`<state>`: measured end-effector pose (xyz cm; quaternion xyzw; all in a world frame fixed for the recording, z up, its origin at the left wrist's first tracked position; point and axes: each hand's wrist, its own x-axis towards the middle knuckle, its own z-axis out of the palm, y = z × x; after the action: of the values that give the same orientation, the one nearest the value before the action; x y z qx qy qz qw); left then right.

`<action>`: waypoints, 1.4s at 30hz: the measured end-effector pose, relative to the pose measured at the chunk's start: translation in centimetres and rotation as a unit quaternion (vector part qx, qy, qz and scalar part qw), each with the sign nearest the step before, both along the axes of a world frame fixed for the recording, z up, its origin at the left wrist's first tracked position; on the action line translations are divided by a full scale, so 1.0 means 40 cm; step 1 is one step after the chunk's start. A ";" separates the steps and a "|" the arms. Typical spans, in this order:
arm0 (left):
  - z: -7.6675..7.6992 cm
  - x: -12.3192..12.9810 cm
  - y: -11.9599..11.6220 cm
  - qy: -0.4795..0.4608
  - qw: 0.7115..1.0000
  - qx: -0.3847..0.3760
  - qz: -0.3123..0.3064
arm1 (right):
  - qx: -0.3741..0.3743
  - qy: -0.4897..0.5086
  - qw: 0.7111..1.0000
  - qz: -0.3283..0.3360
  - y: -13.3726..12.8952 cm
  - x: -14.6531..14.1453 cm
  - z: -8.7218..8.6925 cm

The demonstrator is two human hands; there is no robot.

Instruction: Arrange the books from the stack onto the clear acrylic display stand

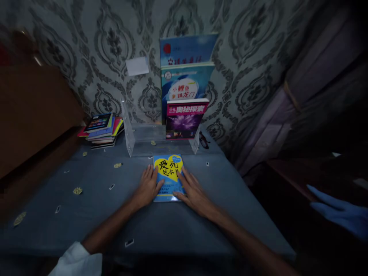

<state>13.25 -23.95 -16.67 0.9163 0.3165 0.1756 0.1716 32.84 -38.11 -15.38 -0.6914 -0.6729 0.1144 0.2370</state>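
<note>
A blue book (169, 188) with a yellow heart and black writing on its cover lies flat on the cloth-covered table (224, 214). My left hand (149, 184) rests along the book's left side, thumb on the cover, fingers stretched out. From the other side my right hand (194, 192) touches the right edge, with its fingers spread over the cover's margin. Just behind stands a clear plastic book rack (129, 134). Upright in its right part are a purple book (184, 122), a light-blue book (186, 80) and a taller blue book (188, 46), one behind another.
At the back left is a pile of books (102, 130) beside a brown wooden panel (37, 115). Dark glasses (204, 141) lie right of the rack. A patterned wall (115, 38) closes the back. A tied curtain (267, 103) and a blue glove (342, 212) are at the right.
</note>
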 end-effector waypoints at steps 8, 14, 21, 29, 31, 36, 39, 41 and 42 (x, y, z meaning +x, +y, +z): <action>0.022 0.018 0.008 -0.238 0.936 -0.257 0.044 | -0.027 -0.001 1.000 -0.010 0.002 -0.014 0.014; 0.040 0.028 0.013 -0.368 0.838 -0.400 0.056 | -0.023 0.046 0.999 -0.001 -0.005 0.001 0.017; 0.064 0.039 0.013 -0.411 0.716 -0.553 0.114 | 0.029 0.091 0.995 0.016 -0.003 0.020 -0.011; 0.100 0.031 -0.006 -0.438 0.672 -0.589 0.099 | 0.068 0.164 0.984 -0.004 0.006 0.031 -0.032; 0.103 0.027 -0.008 -0.444 0.670 -0.588 0.090 | 0.082 0.187 0.979 -0.022 0.011 0.037 -0.038; 0.103 0.022 -0.014 -0.446 0.666 -0.594 0.066 | 0.101 0.254 0.959 -0.070 0.023 0.051 -0.044; 0.104 0.022 -0.016 -0.448 0.667 -0.593 0.056 | 0.086 0.348 0.930 -0.085 0.032 0.057 -0.041; 0.104 0.022 -0.019 -0.449 0.665 -0.595 0.048 | 0.077 0.420 0.899 -0.095 0.038 0.061 -0.035; 0.104 0.022 -0.021 -0.448 0.663 -0.598 0.041 | 0.076 0.451 0.884 -0.099 0.041 0.062 -0.029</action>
<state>14.12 -24.79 -12.52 0.4134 0.2759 0.3445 0.7964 35.34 -36.49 -16.53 -0.6077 -0.4279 0.3386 0.5770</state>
